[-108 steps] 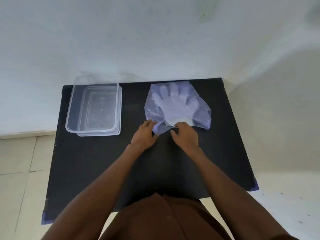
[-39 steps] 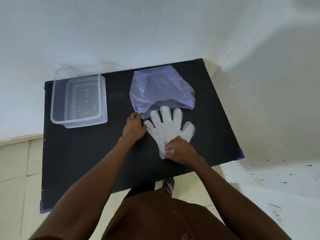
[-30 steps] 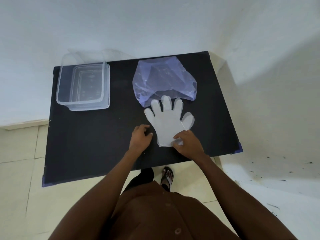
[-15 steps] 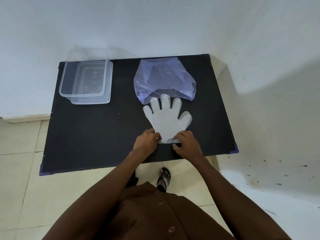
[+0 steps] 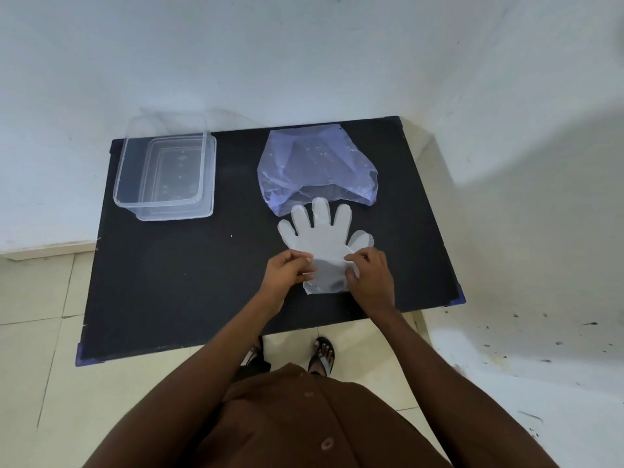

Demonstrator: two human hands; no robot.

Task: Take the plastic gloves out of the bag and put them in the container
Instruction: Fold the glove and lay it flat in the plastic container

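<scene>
Left grip: the left hand [image 5: 287,271] pinches the left side of the translucent, hand-shaped plastic gloves [image 5: 322,243] near the cuff, fingertips pressed together on the film.
Right grip: the right hand [image 5: 369,276] pinches the right side of the same cuff area, fingers curled onto the film.
Reason for grip: a hold from both sides probably keeps the thin film flat and gathered for lifting (a single pinch would likely let it fold or slide).
Glove position: flat on the black rectangular table [image 5: 175,292], toward its near edge and right of centre, finger shapes pointing to the far edge.
Bag position: the crumpled pale violet plastic bag [image 5: 314,167] lies at the far edge, its open mouth facing the glove tips and just touching them; it appears empty.
Container position: the clear rectangular plastic container [image 5: 162,173] sits at the far left corner, well apart from the gloves, nothing visible inside.
Count: one bag; one container; one glove outline (layers in the stack cannot be told); two hands.
</scene>
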